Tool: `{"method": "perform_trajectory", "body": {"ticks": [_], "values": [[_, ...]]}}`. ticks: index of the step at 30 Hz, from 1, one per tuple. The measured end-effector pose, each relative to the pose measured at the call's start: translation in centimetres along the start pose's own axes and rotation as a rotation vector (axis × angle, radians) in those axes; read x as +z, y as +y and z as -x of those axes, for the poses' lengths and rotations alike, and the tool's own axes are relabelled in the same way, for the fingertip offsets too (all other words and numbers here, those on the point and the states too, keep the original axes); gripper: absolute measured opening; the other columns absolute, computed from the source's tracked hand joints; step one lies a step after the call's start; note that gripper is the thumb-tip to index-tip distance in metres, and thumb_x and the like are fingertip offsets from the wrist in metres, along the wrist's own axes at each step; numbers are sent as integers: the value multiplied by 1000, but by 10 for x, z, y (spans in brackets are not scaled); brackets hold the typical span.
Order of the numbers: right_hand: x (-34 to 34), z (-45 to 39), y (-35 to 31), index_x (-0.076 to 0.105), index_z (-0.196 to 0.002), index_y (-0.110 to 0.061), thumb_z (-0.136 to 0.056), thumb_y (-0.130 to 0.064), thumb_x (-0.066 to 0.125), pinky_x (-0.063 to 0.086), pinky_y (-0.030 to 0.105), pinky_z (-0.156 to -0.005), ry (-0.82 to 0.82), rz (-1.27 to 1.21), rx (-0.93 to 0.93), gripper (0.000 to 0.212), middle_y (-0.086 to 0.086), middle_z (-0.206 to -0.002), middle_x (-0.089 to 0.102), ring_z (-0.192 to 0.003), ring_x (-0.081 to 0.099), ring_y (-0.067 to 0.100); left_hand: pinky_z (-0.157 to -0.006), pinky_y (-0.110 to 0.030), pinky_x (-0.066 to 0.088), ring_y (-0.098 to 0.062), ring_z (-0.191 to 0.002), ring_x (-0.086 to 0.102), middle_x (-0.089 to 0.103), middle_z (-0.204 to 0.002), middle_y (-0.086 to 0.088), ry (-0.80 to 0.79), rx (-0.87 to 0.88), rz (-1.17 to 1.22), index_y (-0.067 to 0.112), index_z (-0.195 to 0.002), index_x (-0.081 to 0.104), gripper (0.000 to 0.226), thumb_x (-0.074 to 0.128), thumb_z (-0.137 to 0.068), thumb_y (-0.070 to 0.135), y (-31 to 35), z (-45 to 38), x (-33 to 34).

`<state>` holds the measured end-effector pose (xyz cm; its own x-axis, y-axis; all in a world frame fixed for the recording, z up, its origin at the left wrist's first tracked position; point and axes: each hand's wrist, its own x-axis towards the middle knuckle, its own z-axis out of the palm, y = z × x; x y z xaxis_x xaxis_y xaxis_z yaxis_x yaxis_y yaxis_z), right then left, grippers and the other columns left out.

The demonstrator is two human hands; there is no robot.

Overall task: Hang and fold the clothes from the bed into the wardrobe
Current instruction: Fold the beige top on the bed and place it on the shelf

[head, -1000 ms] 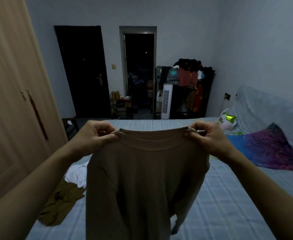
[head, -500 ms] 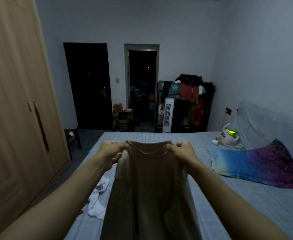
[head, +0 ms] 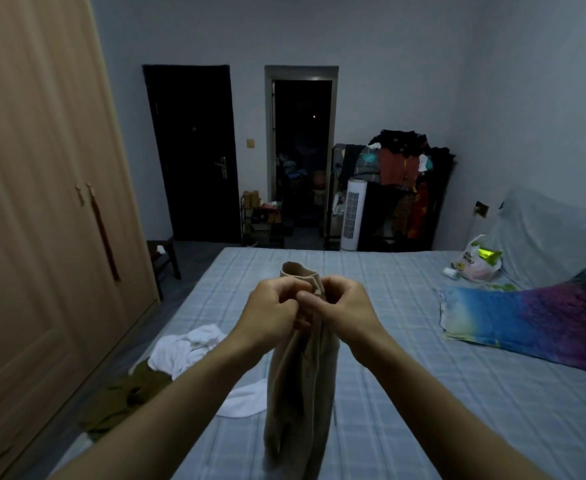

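While my left hand [head: 272,306] and right hand [head: 345,303] pinch the tan shirt [head: 302,386] collar together, it hangs lengthwise straight down over the bed [head: 406,393], wardrobe [head: 35,202] close left, open sheet right.

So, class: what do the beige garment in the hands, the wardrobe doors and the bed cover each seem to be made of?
Beige garment: soft knit, probably cotton jersey; it hangs limp in folds with a ribbed neckband, matt.
Wardrobe doors: pale wood or wood-look laminate; faint grain, moulded panels, a dull sheen.
Bed cover: thin woven fabric, light blue checked, lying flat and matt.
Fibre types cannot be told in this dim light.
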<state>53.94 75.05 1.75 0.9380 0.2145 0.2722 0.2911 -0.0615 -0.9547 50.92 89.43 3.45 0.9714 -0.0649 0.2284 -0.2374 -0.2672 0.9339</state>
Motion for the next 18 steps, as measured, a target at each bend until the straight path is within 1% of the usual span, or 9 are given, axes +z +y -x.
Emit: {"method": "perform_trajectory", "body": {"ticks": [3,6,7,9,10,11,13,16,18], "values": [[-1,0,6,70,-98,-14,-87,-17,70,57,23,-69,-27,103,0,11,6,-89,72,-83,71,13,-68,-30,60,-12,-85,70,72,-95,2,-26,31,-174,20,-107,71,28,55,-92,2,-5,-4,-12],[0,1,11,70,-99,-15,-90,-20,67,58,26,-74,-42,176,2,10,5,-92,71,-86,69,13,-63,-19,50,-3,-77,65,69,-82,10,157,250,-449,24,-93,71,9,72,-85,21,-13,-6,-27],[0,1,11,70,-98,-16,-91,-20,66,58,28,-76,-47,176,3,9,5,-93,70,-87,69,13,-67,-18,47,-2,-82,61,67,-87,13,206,292,-537,25,-97,69,19,76,-81,28,-16,-7,-33],[-1,0,7,70,-98,-17,-92,-17,64,58,31,-80,-83,170,-4,8,3,-94,70,-89,68,12,-85,-23,43,-2,-101,50,58,-110,14,186,290,-667,27,-119,59,56,83,-70,37,-23,-13,-42],[-3,0,5,69,-98,-16,-92,-16,62,59,32,-81,-114,167,-19,9,2,-94,70,-90,68,12,-94,-26,41,-4,-111,45,53,-119,14,122,240,-664,27,-128,52,72,86,-66,37,-24,-16,-46],[-5,0,1,69,-98,-15,-93,-14,61,58,33,-83,-147,162,-38,10,2,-95,70,-92,68,12,-99,-28,40,-5,-116,45,52,-125,13,49,184,-602,26,-132,49,79,89,-63,33,-23,-18,-48],[-8,0,-4,69,-101,-15,-94,-12,60,57,33,-87,-192,141,-68,12,2,-99,71,-96,68,13,-100,-31,46,-5,-112,55,61,-119,9,-53,141,-428,24,-123,56,69,90,-63,24,-23,-23,-52],[-15,-1,-10,70,-103,-14,-94,-11,61,56,37,-90,-186,81,-89,13,5,-100,71,-99,68,18,-80,-35,55,-13,-86,66,68,-89,2,-124,192,-249,16,-97,64,33,84,-70,16,-21,-24,-54],[-20,0,-12,70,-105,-12,-94,-10,61,56,38,-91,-168,72,-109,14,6,-101,72,-99,68,18,-67,-30,53,-14,-74,63,66,-80,-3,-183,190,-147,10,-94,64,22,78,-78,6,-17,-21,-52]]}}
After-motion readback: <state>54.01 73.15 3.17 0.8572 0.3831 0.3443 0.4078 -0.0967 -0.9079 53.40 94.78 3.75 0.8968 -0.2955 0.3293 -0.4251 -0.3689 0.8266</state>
